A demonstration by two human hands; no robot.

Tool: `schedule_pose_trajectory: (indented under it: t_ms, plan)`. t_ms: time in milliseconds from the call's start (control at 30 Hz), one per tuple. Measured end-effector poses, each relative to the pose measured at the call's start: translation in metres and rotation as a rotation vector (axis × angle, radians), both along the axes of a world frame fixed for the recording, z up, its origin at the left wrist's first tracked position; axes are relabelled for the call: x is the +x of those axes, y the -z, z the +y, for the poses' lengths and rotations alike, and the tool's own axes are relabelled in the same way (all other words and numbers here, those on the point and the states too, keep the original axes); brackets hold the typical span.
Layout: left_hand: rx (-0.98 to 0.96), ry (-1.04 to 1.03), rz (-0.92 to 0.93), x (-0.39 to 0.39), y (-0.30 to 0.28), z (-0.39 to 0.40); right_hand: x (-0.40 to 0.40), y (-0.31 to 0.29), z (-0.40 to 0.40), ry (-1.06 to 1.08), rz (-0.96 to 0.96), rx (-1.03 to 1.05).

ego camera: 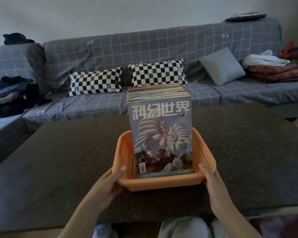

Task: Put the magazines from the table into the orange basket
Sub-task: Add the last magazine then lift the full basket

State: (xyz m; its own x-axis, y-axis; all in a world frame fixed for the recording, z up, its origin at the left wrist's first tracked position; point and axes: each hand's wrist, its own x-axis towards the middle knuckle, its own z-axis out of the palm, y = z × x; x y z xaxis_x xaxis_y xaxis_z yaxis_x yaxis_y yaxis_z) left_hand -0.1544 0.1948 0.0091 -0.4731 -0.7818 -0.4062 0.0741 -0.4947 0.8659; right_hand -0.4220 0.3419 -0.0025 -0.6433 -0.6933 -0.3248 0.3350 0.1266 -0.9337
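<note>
Orange basket (163,182), perforated plastic with a rolled rim, sits lower centre of the frame on the dark speckled table (58,160). A thick block of glossy magazines (160,134) stands upright inside it, page edges up, cover facing the camera. Left hand (110,182) grips the near-left corner, thumb over the rim. Right hand (209,179) grips the near-right corner. Grey checked sofa (110,48) lies behind.

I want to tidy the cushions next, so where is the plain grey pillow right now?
In the head view, the plain grey pillow leans on the sofa at upper right, between a checkered pillow and folded blankets.
</note>
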Motion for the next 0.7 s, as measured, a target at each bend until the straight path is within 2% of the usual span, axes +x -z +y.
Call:
schedule_pose_trajectory:
  t_ms: [433,700]
  plan:
    - [-0.004,0.091,0.042,-0.107,-0.007,-0.005,-0.087,0.003,-0.004,0.149,0.004,-0.032]
    - [-0.019,0.166,0.023,-0.224,-0.006,-0.011,-0.19,0.003,-0.007,0.27,0.069,0.024]
